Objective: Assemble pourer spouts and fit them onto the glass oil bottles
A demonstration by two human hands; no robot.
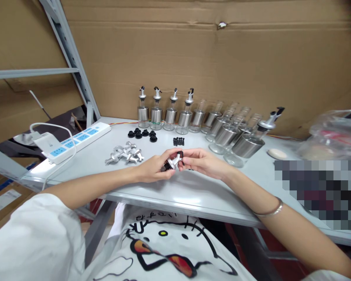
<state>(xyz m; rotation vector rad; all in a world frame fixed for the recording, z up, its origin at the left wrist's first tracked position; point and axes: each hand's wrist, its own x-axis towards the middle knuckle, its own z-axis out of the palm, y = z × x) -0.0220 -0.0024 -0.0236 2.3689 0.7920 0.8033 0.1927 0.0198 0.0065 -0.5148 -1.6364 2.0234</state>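
My left hand (152, 168) is closed around a bottle pourer (172, 162), a silver spout with a black stopper at its base. The pourer lies tilted above the front of the table, its tip toward the right. My right hand (206, 162) pinches at that tip, by a small black flap cap (180, 153); the fingers partly hide it. Just beyond my hands lies a little row of small black caps (178, 141). Loose silver spouts (125, 152) form a pile to the left, with black rubber stoppers (138, 134) behind them.
Glass bottles with steel sleeves (185, 118) line the back, several topped with pourers; a capped one (248, 145) stands at the right. A power strip (78, 141) with a white cable lies left. A plastic bag (336, 134) and a pale oval object (277, 153) sit right.
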